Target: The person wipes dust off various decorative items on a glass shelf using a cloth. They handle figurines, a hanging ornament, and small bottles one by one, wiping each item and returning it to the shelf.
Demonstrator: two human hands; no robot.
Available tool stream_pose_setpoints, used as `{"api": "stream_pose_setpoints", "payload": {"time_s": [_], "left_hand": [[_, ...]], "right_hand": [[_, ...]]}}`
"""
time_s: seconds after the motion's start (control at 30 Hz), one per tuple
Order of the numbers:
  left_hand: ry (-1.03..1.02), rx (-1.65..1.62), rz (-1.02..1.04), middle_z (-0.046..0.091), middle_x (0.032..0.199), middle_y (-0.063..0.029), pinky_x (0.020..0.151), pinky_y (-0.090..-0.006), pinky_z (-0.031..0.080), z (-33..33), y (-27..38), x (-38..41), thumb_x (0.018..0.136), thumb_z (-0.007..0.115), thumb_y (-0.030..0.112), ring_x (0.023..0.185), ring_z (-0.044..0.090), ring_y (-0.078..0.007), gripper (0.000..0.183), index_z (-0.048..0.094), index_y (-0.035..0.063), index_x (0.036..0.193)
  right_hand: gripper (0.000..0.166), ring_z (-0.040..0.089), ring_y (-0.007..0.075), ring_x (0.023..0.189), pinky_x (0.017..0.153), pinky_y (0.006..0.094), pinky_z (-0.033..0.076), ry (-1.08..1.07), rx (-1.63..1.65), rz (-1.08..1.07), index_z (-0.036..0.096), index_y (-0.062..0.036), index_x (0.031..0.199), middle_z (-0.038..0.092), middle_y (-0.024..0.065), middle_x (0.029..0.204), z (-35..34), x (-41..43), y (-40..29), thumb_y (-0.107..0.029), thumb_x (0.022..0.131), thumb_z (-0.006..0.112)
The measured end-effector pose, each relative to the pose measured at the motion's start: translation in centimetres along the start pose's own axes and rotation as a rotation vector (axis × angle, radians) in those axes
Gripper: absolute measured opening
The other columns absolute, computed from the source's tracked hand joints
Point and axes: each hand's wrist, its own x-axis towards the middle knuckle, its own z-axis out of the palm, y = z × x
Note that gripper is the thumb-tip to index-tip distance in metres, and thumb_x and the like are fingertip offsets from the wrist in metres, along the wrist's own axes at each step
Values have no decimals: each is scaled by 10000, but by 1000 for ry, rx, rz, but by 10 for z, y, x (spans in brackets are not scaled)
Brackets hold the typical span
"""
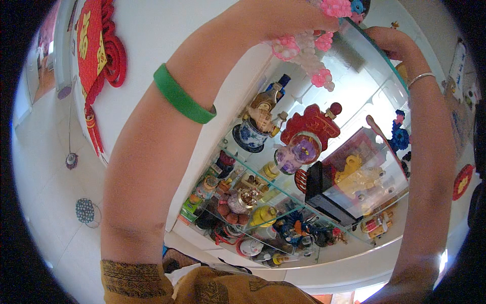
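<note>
My left arm, with a green wristband point(184, 95), reaches up to the top of the view. My left hand point(315, 15) is partly hidden by the frame's upper edge and by pink and clear beaded flowers point(286, 47); whether it grips them I cannot tell. On the right, my other arm wears a silver bangle point(420, 79). My right hand point(385, 38) lies bent against the edge of the upper glass shelf point(393, 62), its fingers mostly out of sight. Below the hands stand a red ornamental bottle point(309, 125), a purple glass globe point(303, 150) and a blue-and-white porcelain pot point(250, 135).
A display box point(360, 178) with a yellow figurine sits on the middle glass shelf point(262, 176). Lower down are a yellow vase point(264, 216), a glass jar point(243, 199) and several other ornaments. A red hanging decoration point(90, 49) is on the white wall at left.
</note>
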Motion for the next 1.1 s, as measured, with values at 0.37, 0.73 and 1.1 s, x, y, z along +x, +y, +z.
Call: {"api": "stream_pose_setpoints", "payload": {"time_s": [0.37, 0.73, 1.1], "left_hand": [[-18, 185, -119, 685, 977, -202, 816, -349, 518, 2, 28, -2, 723, 710, 221, 907, 667, -302, 471, 637, 29, 1147], [13, 275, -27, 653, 1117, -207, 889, -331, 496, 3, 8, -3, 745, 699, 210, 1010, 642, -297, 561, 572, 51, 1269], [-68, 116, -208, 680, 1057, -178, 806, -296, 518, 9, 39, -14, 753, 717, 174, 916, 657, -212, 561, 571, 61, 1282]], "right_hand": [[305, 664, 167, 748, 659, 317, 542, 67, -452, -42, 664, -4, 1104, 703, 119, 945, 3, -7, 17, -194, 899, 544], [188, 667, 270, 791, 745, 404, 532, 103, -1019, -276, 677, -8, 969, 678, 175, 873, 4, -57, -16, -105, 871, 550], [236, 634, 263, 956, 784, 379, 503, 139, -814, -241, 668, -60, 1053, 676, 167, 952, 3, -45, 2, -178, 895, 538]]}}
